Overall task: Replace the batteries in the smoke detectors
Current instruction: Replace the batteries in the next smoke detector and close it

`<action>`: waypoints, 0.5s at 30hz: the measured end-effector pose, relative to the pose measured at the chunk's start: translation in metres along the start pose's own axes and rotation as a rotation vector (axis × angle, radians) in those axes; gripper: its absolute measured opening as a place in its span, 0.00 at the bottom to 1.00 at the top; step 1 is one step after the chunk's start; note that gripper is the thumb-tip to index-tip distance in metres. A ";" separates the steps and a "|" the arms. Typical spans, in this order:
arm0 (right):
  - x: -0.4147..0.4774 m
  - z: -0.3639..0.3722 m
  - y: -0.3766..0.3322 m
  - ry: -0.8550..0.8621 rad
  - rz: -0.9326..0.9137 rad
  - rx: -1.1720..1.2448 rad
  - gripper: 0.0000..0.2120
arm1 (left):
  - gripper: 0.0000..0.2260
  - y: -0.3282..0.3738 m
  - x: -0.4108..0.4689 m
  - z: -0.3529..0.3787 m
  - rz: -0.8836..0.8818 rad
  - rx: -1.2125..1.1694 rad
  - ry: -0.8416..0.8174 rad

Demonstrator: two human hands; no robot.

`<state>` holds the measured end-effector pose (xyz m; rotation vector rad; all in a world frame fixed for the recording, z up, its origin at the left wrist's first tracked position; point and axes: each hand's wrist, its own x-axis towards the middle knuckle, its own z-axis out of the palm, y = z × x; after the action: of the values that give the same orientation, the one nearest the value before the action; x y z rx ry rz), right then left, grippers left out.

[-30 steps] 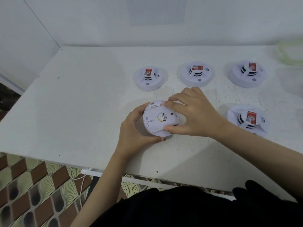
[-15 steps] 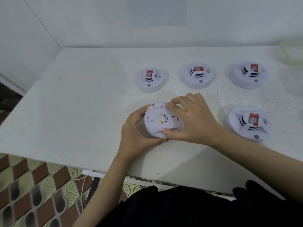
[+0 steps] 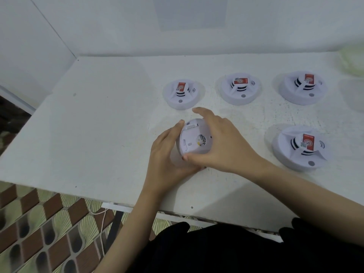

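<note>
At the centre of the frame, on a white desk (image 3: 94, 131), a person works an overturned smoke detector (image 3: 194, 138), its flat back plate (image 3: 192, 143) and small printed label facing up. The left hand (image 3: 165, 154) cups the left rim with the thumb raised against the edge. The right hand (image 3: 222, 146) spans the right side, thumb pressed to the near rim and fingers (image 3: 202, 113) arched over the far one. Both hands are closed on the housing. Whether the unit rests on the desk or is lifted just clear of it cannot be told.

Three detectors (image 3: 240, 88) stand in a row across the upper middle and upper right, and a fourth detector (image 3: 299, 147) sits at right of centre. All four are dome-up, each with a red sticker (image 3: 181, 86) — the leftmost lies just beyond the right index fingertip. Brown-patterned floor tiles (image 3: 39, 223) show at lower left.

The opposed grip suggests the back plate is being twisted off to reach the battery bay. Such a unit is probably light, hollow and rigid, its smooth plastic a little slippery. It looks best held at opposite points of the rim — forcing thin tabs or clips could snap them.
</note>
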<state>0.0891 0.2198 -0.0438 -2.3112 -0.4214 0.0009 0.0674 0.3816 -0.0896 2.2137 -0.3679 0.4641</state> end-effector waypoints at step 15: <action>-0.006 -0.003 0.028 -0.360 0.286 1.354 0.27 | 0.39 -0.002 0.003 -0.007 -0.167 -0.133 -0.160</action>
<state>0.0927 0.1977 -0.0619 -0.9928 -0.1476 0.6437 0.0691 0.3882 -0.0850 2.1359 -0.2863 0.1684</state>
